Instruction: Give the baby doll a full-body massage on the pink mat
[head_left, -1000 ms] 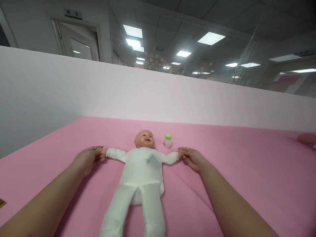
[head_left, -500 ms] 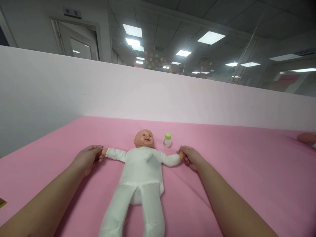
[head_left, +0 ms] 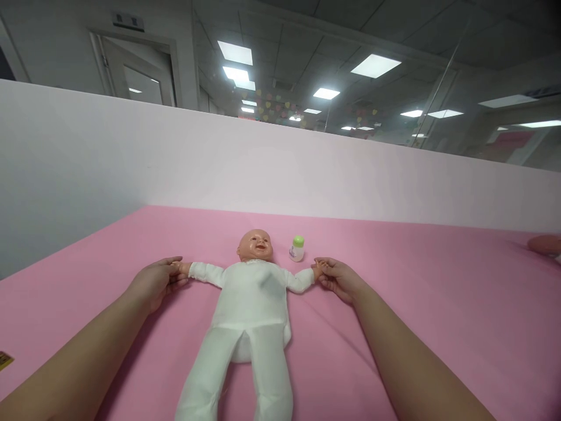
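A baby doll (head_left: 252, 295) with a white cloth body lies on its back on the pink surface, arms stretched out to both sides. My left hand (head_left: 158, 282) grips the doll's hand on the left between thumb and fingers. On the other side, my right hand (head_left: 344, 279) pinches the doll's other hand (head_left: 317, 271), part of which shows between my fingers. Beside the doll's head stands a small clear bottle (head_left: 297, 250) with a green cap, just beyond my right hand and not touched by it.
The pink mat (head_left: 421, 316) runs back to a low white wall (head_left: 280, 169). At the far right edge lies a pinkish rounded object (head_left: 543, 244), partly cut off. A yellow label (head_left: 5, 359) is at the left edge.
My right hand has shifted slightly inward with the doll's hand, and that doll arm bends a little more. Both my grips look a bit looser, with more of the doll's hands showing.
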Action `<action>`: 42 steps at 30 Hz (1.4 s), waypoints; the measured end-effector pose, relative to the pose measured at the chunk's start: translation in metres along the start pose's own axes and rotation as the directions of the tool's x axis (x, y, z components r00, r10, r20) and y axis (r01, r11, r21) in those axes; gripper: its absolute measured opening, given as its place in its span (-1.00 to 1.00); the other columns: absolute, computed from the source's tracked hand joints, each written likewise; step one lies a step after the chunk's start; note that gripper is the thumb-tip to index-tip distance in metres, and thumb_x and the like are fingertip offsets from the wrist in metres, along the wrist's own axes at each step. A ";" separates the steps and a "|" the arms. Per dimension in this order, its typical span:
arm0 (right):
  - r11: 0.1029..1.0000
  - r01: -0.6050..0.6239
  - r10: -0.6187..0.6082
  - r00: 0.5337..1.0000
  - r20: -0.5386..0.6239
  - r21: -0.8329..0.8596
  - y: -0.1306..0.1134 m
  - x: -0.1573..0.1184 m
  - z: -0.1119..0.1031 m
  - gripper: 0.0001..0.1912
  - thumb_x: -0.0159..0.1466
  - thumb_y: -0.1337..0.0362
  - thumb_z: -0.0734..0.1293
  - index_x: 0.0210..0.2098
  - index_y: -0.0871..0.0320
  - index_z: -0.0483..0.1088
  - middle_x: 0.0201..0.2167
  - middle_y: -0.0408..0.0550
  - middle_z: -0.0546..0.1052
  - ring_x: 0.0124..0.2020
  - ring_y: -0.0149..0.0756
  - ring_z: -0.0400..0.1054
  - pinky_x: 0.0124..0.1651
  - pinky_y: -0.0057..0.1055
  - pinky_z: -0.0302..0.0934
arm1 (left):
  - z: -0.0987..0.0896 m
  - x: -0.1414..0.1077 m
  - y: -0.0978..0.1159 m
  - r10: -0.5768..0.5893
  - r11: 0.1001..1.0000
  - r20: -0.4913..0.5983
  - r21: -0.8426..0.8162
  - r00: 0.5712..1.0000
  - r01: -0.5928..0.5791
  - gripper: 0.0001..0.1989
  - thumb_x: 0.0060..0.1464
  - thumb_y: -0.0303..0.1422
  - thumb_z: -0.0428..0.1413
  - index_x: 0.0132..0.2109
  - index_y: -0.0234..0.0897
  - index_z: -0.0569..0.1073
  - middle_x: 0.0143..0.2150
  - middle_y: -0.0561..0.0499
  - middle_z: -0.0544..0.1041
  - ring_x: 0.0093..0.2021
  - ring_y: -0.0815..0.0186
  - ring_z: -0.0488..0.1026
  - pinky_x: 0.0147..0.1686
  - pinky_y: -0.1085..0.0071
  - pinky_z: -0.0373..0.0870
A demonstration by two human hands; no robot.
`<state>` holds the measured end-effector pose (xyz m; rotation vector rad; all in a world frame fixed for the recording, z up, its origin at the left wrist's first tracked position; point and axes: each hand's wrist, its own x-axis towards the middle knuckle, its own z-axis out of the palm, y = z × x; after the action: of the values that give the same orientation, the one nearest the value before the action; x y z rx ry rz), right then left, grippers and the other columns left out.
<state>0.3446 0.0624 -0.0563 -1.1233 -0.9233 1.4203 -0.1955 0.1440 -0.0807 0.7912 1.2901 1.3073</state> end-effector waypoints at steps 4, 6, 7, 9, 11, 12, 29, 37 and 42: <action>0.997 0.022 -0.021 1.000 0.023 -0.069 0.000 -0.002 0.001 -0.71 0.19 0.35 0.58 -0.12 0.11 0.53 -0.10 0.02 0.62 -0.41 -0.39 0.46 -0.44 -0.50 0.40 | 0.000 -0.002 0.002 0.018 1.000 0.020 0.011 1.000 -0.018 -0.59 0.11 -0.55 0.28 0.12 -0.30 0.56 -0.18 -0.17 0.64 -0.40 0.27 0.61 -0.29 0.29 0.70; 0.992 0.040 -0.038 0.999 0.021 -0.123 0.000 -0.002 0.003 -0.72 0.16 0.28 0.61 -0.20 0.13 0.52 -0.29 -0.06 0.60 -0.51 -0.44 0.37 -0.55 -0.53 0.26 | 0.000 -0.002 0.002 0.041 0.999 0.023 0.011 0.999 -0.041 -0.65 0.10 -0.49 0.32 0.06 -0.32 0.58 -0.22 -0.14 0.62 -0.44 0.30 0.58 -0.34 0.35 0.68; 0.988 0.048 -0.047 0.999 0.012 -0.145 0.001 -0.002 0.005 -0.72 0.15 0.24 0.61 -0.24 0.13 0.50 -0.40 -0.12 0.55 -0.57 -0.46 0.31 -0.58 -0.54 0.18 | 0.000 -0.002 0.002 0.052 0.999 0.021 0.012 0.998 -0.053 -0.67 0.09 -0.45 0.34 0.03 -0.33 0.59 -0.25 -0.13 0.61 -0.46 0.32 0.56 -0.37 0.37 0.67; 0.983 0.056 -0.059 0.998 -0.016 -0.176 0.001 -0.002 0.008 -0.70 0.15 0.17 0.61 -0.30 0.13 0.46 -0.53 -0.20 0.46 -0.63 -0.49 0.20 -0.62 -0.55 0.05 | -0.001 -0.002 0.001 0.073 0.997 0.016 0.024 0.997 -0.073 -0.70 0.10 -0.41 0.35 -0.01 -0.34 0.60 -0.27 -0.11 0.60 -0.48 0.34 0.54 -0.41 0.40 0.65; 0.980 0.048 -0.059 0.997 -0.049 -0.195 0.002 0.000 0.010 -0.69 0.19 0.09 0.57 -0.33 0.14 0.46 -0.55 -0.21 0.45 -0.65 -0.51 0.14 -0.64 -0.55 -0.03 | -0.001 -0.002 0.000 0.088 0.995 0.008 0.048 0.996 -0.088 -0.71 0.12 -0.40 0.32 0.00 -0.34 0.61 -0.26 -0.12 0.61 -0.48 0.34 0.54 -0.42 0.39 0.65; 0.979 0.039 -0.052 0.997 -0.060 -0.202 0.002 0.000 0.010 -0.68 0.22 0.05 0.55 -0.33 0.15 0.47 -0.55 -0.19 0.45 -0.66 -0.52 0.11 -0.65 -0.55 -0.05 | 0.000 -0.003 -0.001 0.094 0.994 0.003 0.058 0.996 -0.094 -0.72 0.14 -0.41 0.29 0.01 -0.34 0.61 -0.25 -0.13 0.62 -0.48 0.33 0.55 -0.42 0.38 0.65; 0.994 -0.064 0.071 0.995 0.075 -0.089 -0.002 -0.003 -0.004 -0.71 0.30 0.37 0.47 0.02 0.17 0.53 -0.26 0.04 0.61 -0.46 -0.36 0.45 -0.38 -0.43 0.46 | 0.005 -0.011 0.004 0.051 0.999 0.048 -0.004 0.998 -0.050 -0.47 0.06 -0.56 0.33 0.20 -0.35 0.55 -0.19 -0.20 0.65 -0.35 0.20 0.65 -0.25 0.22 0.73; 0.980 0.014 -0.006 0.999 0.041 -0.198 0.002 -0.001 0.002 -0.70 0.22 0.14 0.59 -0.30 0.16 0.47 -0.53 -0.18 0.46 -0.61 -0.49 0.21 -0.60 -0.55 0.08 | 0.000 -0.005 -0.002 0.097 0.995 0.028 0.029 0.995 -0.098 -0.72 0.20 -0.42 0.28 0.06 -0.35 0.62 -0.22 -0.20 0.63 -0.44 0.26 0.61 -0.31 0.26 0.71; 0.981 -0.007 0.000 0.999 -0.034 -0.194 0.005 0.004 0.004 -0.70 0.27 0.08 0.54 -0.34 0.17 0.49 -0.57 -0.20 0.40 -0.63 -0.51 0.11 -0.63 -0.57 -0.03 | -0.001 -0.002 -0.004 0.079 0.996 0.032 0.041 0.996 -0.080 -0.68 0.19 -0.53 0.21 0.09 -0.37 0.59 -0.18 -0.26 0.65 -0.39 0.19 0.65 -0.25 0.17 0.73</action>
<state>0.3392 0.0659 -0.0604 -1.2899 -1.0535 1.3314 -0.1950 0.1414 -0.0847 0.8964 1.2770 1.3297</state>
